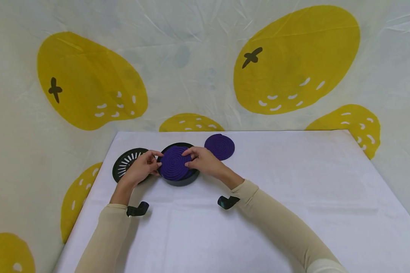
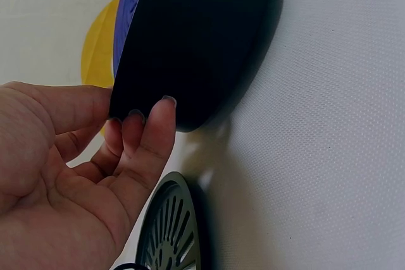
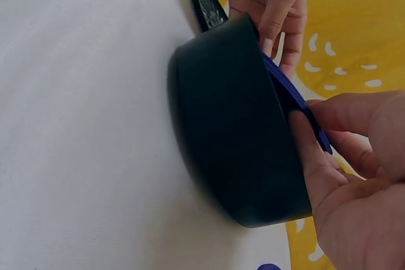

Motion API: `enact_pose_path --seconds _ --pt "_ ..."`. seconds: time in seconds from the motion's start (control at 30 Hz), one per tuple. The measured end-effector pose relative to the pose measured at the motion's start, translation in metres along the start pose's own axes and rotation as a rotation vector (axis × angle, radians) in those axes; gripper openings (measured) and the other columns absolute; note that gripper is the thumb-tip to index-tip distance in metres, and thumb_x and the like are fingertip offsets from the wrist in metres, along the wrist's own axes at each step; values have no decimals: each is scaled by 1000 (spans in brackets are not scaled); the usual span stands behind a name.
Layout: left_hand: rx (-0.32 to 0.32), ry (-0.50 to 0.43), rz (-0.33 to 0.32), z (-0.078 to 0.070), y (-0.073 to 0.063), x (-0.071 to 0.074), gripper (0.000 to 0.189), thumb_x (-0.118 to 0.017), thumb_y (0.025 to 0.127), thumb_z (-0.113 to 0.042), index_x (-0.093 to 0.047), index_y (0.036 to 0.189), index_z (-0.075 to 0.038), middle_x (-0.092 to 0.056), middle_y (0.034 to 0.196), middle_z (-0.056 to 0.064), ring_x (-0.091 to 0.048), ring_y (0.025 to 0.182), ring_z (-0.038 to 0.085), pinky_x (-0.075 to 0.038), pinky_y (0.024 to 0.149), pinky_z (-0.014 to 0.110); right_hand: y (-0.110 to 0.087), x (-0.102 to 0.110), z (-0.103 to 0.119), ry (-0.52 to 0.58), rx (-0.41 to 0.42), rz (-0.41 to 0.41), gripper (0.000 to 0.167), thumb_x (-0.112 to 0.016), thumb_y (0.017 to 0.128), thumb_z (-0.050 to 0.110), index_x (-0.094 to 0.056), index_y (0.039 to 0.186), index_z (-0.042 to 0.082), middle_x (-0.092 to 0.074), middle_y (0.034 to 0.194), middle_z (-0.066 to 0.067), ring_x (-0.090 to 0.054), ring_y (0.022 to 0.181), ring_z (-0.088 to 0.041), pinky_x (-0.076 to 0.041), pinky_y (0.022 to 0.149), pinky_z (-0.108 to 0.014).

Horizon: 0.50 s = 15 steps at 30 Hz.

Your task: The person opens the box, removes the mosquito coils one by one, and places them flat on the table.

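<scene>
A purple spiral disc, which looks like a mosquito coil (image 1: 173, 163), lies tilted over the mouth of a dark round container (image 1: 180, 182). My right hand (image 1: 205, 162) pinches the coil's right edge between thumb and fingers; the right wrist view shows the coil (image 3: 292, 86) edge-on, partly above the rim. At the container's left side, my left hand (image 1: 141, 168) grips the rim, and the left wrist view has its fingertips against the outer wall (image 2: 196, 42). More purple shows beneath the coil, but the container's inside is mostly hidden.
A dark slotted lid (image 1: 120, 161) lies left of the container, partly behind the left hand. Another purple coil (image 1: 220, 147) rests flat at the back right of the container. The white table (image 1: 287, 182) ends at a patterned cloth (image 1: 198, 83).
</scene>
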<state>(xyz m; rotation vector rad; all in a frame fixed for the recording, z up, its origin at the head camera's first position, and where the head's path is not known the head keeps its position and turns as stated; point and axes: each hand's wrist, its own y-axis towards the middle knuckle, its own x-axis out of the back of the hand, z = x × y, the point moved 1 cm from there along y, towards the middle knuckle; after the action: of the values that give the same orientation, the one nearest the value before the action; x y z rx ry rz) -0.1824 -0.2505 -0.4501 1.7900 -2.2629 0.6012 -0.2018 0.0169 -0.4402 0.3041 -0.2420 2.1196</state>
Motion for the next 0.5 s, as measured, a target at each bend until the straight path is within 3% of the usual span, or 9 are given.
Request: enact_pose_path --seconds 0.23,0.37,0.5 --pt "-18 -1 -3 2 1 0 34 -62 98 0 -56 132 -1 -47 86 10 -64 78 24 -63 73 38 -3 3 1 70 -57 -47 28 -71 92 4 -68 121 3 -46 90 -4 -70 81 -15 -62 77 -28" --pt "-34 -15 2 2 1 1 35 -63 97 2 -55 132 2 -47 86 10 -64 79 24 -62 72 37 -3 8 -2 86 -66 -105 24 -73 91 4 -70 115 1 -47 88 -4 -71 77 -16 -63 76 -32" --pt "-39 -21 8 2 0 1 36 -63 97 2 -54 132 4 -47 86 11 -62 81 25 -62 72 38 -4 12 -3 58 -58 -113 23 -74 89 1 -70 112 1 -51 89 -6 -69 75 -16 -63 77 -38"
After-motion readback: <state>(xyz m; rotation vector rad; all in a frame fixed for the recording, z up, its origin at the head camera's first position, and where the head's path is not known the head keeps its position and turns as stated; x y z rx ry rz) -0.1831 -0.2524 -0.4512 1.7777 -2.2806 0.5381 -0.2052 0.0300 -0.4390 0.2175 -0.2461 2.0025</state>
